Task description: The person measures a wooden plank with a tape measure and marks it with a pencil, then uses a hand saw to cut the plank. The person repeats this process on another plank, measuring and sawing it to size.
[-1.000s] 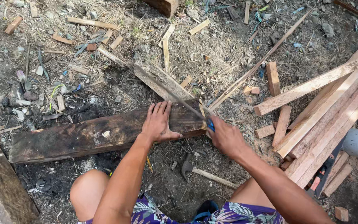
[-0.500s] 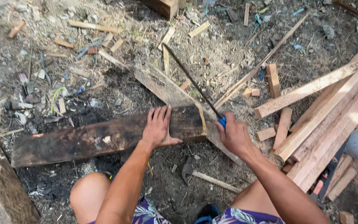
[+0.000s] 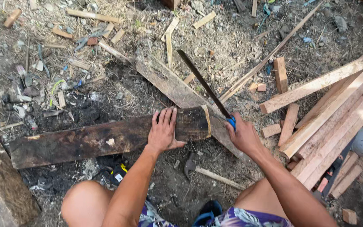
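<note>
Saw (image 3: pixel 204 84) has risen since a second ago, right hand (image 3: pixel 243 135) clenched on its blue handle; left hand (image 3: pixel 163 130) stays flat, fingers spread, on the dark plank (image 3: pixel 85 141).

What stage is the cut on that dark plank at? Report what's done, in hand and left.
Done: the dark plank lies propped across a grey board, and offcuts lie beside the lumber pile. In hand: the left hand presses flat on the plank; the right hand grips the saw, blade raised off the plank's end. Left: no cut into the plank is visible, and its end piece remains attached.
</note>
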